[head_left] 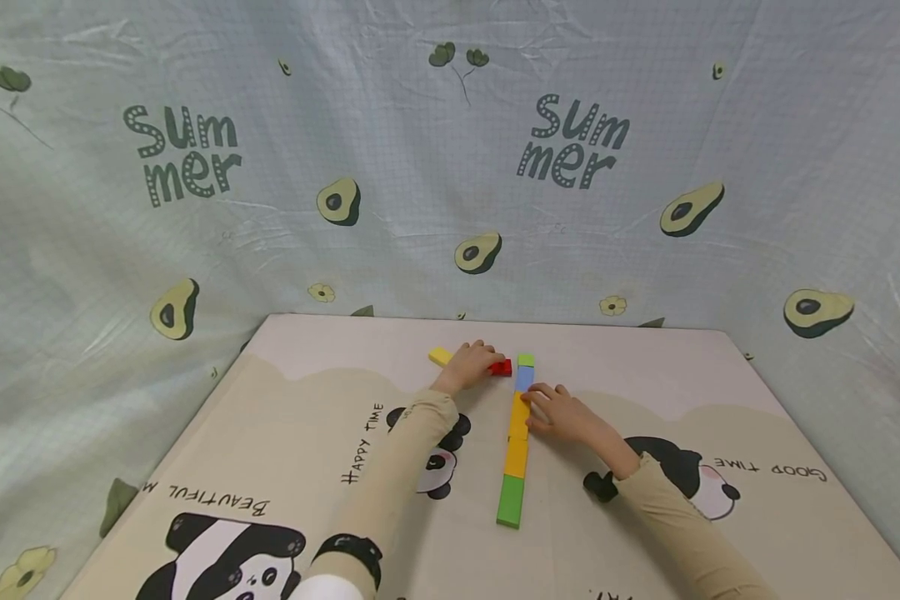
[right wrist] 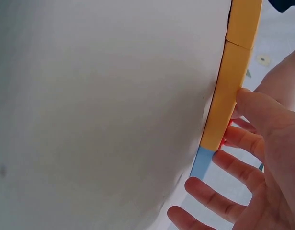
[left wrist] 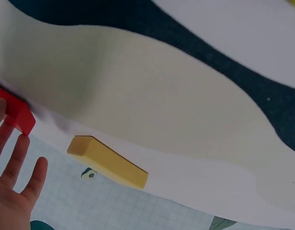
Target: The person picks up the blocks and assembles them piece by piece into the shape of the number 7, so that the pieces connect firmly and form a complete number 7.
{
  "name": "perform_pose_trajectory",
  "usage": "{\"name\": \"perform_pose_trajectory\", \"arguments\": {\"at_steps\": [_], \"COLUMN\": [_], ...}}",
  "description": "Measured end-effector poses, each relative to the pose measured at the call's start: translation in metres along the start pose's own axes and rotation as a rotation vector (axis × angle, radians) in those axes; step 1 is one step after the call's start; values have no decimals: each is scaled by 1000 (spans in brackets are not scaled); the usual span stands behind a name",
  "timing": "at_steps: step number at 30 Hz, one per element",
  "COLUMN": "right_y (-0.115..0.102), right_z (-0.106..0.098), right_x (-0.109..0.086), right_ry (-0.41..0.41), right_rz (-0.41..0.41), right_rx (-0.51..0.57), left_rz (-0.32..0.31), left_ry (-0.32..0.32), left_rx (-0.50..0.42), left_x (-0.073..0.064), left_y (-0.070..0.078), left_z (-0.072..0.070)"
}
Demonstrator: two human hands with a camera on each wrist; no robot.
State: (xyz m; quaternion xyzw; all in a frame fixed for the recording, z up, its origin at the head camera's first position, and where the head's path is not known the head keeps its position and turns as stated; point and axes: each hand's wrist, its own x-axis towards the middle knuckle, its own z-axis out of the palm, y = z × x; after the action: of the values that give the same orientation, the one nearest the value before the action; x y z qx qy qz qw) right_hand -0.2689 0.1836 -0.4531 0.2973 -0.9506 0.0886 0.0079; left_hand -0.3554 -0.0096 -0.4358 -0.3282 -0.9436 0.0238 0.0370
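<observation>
A straight row of blocks runs along the table: a light green block at the far end, a blue block, two orange blocks and a green block nearest me. Left of the far end, my left hand pinches a red block by thumb and fingers. Beside that hand lies a yellow block. My right hand is at the row's right side. Its thumb touches the farther orange block, while the other fingers extend loosely near the blue one.
The table has a cover printed with pandas and words. Behind and around it hangs a pale curtain with avocado prints, meeting the table's far edge. A black band circles my left sleeve.
</observation>
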Motion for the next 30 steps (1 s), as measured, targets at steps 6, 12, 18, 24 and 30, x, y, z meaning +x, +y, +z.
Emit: {"name": "perform_pose_trajectory", "arguments": {"at_steps": [6,12,18,24,30], "right_y": [0,-1,-1,-1,-2], "right_z": [-1,-1,-1,-1,-1], "right_x": [0,0,1,1,1], "right_ry": [-4,-3,-12,-33,-49], "right_rz": [9,-2,19,45,57], "right_rx": [8,9,5,6,26], "left_rz": [-3,16,107,194,249], "left_ry": [-24,-25,27,55,79], "left_rx": [27,45,115,208,260], "left_x": [3,1,-9,-23,-36], "left_y": [2,3,0,-6,-12], "left_z": [2,1,-2,-7,-4]}}
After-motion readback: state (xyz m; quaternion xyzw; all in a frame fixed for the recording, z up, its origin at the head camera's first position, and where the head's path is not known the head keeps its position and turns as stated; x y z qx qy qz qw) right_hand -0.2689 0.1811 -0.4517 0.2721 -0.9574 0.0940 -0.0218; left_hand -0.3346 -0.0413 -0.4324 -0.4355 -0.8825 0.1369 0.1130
